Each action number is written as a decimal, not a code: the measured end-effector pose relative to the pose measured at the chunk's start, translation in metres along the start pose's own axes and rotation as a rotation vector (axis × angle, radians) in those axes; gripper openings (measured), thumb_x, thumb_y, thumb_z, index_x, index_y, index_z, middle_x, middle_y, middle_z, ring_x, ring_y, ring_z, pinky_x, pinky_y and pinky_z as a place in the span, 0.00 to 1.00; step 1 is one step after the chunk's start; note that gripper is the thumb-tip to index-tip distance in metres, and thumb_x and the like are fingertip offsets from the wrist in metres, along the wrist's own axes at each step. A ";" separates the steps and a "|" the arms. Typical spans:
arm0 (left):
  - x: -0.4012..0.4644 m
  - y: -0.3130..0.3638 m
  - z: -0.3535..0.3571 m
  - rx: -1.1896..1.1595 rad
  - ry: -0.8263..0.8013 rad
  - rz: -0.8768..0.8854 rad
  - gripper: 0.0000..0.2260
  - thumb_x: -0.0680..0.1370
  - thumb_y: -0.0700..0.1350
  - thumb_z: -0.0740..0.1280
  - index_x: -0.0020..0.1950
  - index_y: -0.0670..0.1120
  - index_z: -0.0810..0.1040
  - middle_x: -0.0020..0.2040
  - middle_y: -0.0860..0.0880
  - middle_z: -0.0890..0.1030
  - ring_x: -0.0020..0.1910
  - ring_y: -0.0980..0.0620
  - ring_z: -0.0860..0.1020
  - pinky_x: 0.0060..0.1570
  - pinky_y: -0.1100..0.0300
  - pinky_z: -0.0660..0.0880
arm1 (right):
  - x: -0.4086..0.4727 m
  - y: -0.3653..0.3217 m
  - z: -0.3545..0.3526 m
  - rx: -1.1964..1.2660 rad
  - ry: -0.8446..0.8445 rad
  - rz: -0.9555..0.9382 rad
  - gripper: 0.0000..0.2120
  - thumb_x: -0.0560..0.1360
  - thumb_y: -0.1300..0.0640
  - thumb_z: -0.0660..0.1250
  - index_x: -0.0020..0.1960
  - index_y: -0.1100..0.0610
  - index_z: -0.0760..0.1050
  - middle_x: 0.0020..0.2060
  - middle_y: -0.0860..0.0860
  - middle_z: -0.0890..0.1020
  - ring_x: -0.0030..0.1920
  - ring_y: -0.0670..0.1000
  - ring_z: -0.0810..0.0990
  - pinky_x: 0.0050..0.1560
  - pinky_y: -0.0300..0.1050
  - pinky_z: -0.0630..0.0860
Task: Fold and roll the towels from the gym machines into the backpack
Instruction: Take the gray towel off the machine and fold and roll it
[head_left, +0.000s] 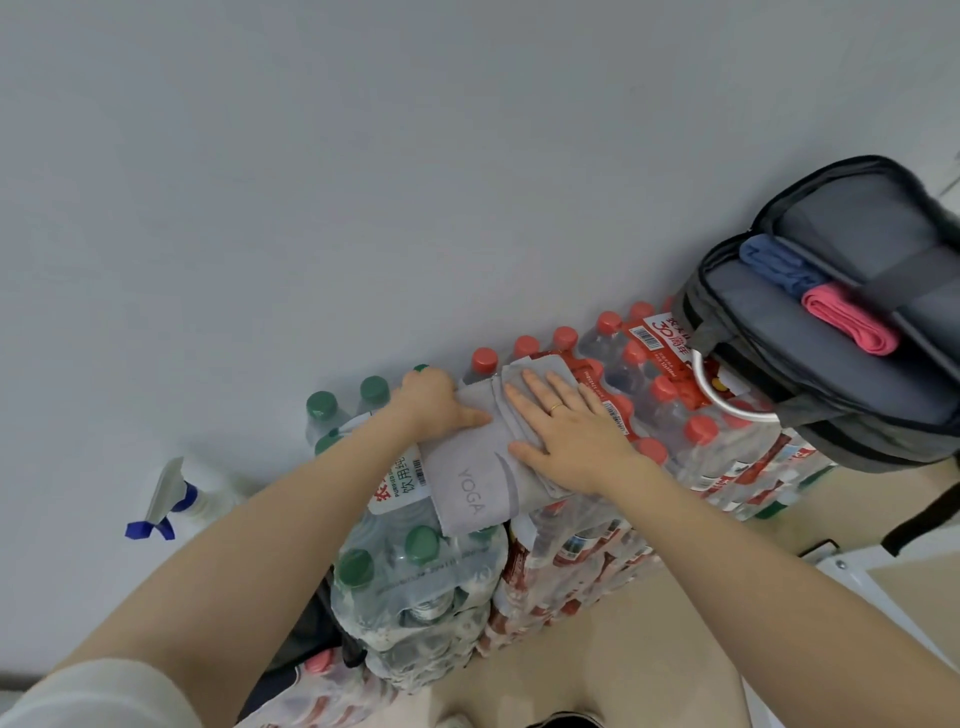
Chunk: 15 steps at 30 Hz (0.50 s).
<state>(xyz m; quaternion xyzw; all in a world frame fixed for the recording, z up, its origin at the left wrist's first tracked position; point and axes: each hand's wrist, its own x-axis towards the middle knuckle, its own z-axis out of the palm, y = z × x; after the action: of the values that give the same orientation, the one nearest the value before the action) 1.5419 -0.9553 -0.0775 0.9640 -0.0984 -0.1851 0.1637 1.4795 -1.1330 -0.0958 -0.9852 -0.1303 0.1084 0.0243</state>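
Note:
A grey towel (475, 470) printed "YOGA" lies folded on top of shrink-wrapped packs of water bottles. My left hand (434, 397) grips the towel's far left edge, fingers curled over it. My right hand (563, 423) lies flat on the towel's right part, fingers straight, pressing it down. The grey backpack (810, 358) stands open on the bottle packs at the right. Inside it sit a rolled blue towel (776, 265) and a rolled pink towel (849, 322).
Packs of red-capped bottles (670, 400) and green-capped bottles (415, 571) form the work surface against a pale wall. A spray bottle (179, 496) with a blue trigger stands at the left. A white frame (862, 571) is at the lower right.

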 end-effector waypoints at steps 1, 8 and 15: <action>-0.001 0.000 -0.006 -0.115 -0.017 -0.022 0.22 0.70 0.58 0.69 0.53 0.41 0.78 0.51 0.43 0.79 0.52 0.44 0.77 0.50 0.55 0.72 | 0.000 0.000 0.000 0.004 0.005 0.008 0.31 0.78 0.39 0.47 0.74 0.44 0.34 0.76 0.47 0.40 0.75 0.51 0.39 0.74 0.53 0.40; -0.032 -0.013 -0.018 -0.779 -0.348 -0.297 0.14 0.69 0.46 0.74 0.48 0.40 0.75 0.43 0.44 0.80 0.40 0.48 0.78 0.40 0.59 0.77 | -0.001 -0.001 0.001 0.030 0.023 0.020 0.27 0.79 0.42 0.44 0.74 0.43 0.36 0.76 0.46 0.40 0.75 0.49 0.39 0.74 0.53 0.40; -0.046 -0.011 -0.007 -1.464 -0.247 -0.313 0.04 0.76 0.40 0.65 0.42 0.43 0.74 0.32 0.49 0.78 0.26 0.56 0.77 0.25 0.69 0.74 | 0.000 0.002 0.005 0.057 0.063 0.009 0.37 0.66 0.38 0.25 0.74 0.43 0.39 0.76 0.44 0.42 0.76 0.49 0.40 0.74 0.52 0.40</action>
<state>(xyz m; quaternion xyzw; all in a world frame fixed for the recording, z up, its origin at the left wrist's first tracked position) 1.5038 -0.9313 -0.0600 0.5843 0.1700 -0.3308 0.7213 1.4790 -1.1347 -0.1008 -0.9877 -0.1217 0.0812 0.0560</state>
